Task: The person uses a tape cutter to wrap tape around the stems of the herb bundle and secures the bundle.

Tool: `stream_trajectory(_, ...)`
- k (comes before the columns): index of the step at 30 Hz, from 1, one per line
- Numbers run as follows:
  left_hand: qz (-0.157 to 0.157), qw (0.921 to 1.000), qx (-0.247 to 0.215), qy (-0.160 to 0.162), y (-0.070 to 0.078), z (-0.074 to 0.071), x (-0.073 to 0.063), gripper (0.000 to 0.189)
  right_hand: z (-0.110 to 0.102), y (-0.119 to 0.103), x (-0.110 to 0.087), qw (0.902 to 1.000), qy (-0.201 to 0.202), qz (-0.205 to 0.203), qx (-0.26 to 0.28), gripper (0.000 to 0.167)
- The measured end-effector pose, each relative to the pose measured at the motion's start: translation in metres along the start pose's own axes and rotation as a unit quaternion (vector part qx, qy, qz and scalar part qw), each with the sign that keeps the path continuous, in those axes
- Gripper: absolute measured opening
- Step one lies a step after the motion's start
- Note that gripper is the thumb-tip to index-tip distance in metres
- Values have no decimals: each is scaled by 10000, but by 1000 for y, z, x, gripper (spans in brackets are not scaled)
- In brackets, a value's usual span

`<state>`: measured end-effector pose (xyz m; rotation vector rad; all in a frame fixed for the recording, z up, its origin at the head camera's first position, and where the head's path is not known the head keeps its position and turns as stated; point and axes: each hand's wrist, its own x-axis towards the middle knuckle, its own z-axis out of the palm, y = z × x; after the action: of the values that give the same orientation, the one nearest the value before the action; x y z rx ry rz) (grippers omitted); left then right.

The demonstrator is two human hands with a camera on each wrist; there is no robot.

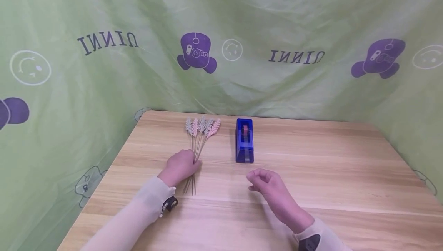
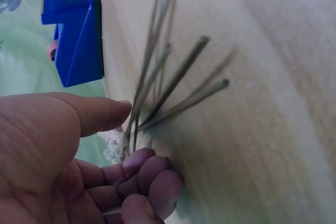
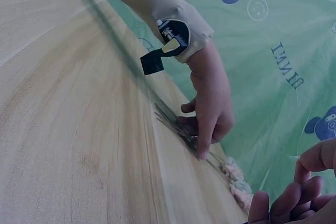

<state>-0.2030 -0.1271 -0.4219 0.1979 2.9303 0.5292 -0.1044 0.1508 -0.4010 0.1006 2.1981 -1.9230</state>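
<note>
In the head view, my left hand (image 1: 180, 166) holds a small bunch of artificial flowers (image 1: 202, 127), pink and grey-white heads on thin brown stems. The heads point toward the back and the stem ends toward the front edge. Up close, the thumb lies against the stems (image 2: 157, 72), with the other fingers curled on their far side. My right hand (image 1: 270, 189) is raised to the right of the bunch, thumb and index finger drawn together. At its fingertip shows a small clear piece of tape (image 3: 293, 158). Beyond that hand stands a blue tape dispenser (image 1: 244, 155).
The wooden table (image 1: 328, 155) extends in front of me. A green printed cloth (image 1: 256, 9) hangs behind it and along both sides. Inside the dispenser sits a pinkish-red roll core (image 1: 245, 130).
</note>
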Motion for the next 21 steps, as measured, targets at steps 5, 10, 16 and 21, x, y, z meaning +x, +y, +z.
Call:
stream_trajectory(5, -66, 9998, 158, -53, 2, 1, 0, 37, 0, 1, 0, 10000, 32, 20, 8, 24)
stream_trajectory(10, -84, 9997, 189, -122, 4, 2, -1, 27, 0, 1, -1, 10000, 14, 30, 0, 25)
stream_trajectory(16, -110, 9998, 179, -56, 4, 7, 0, 19, 0, 0, -1, 10000, 5, 10, -14, 26)
stream_trajectory(21, -138, 9999, 38, -34, 1, 10, 0, 12, 0, 1, -1, 10000, 12, 38, 2, 26)
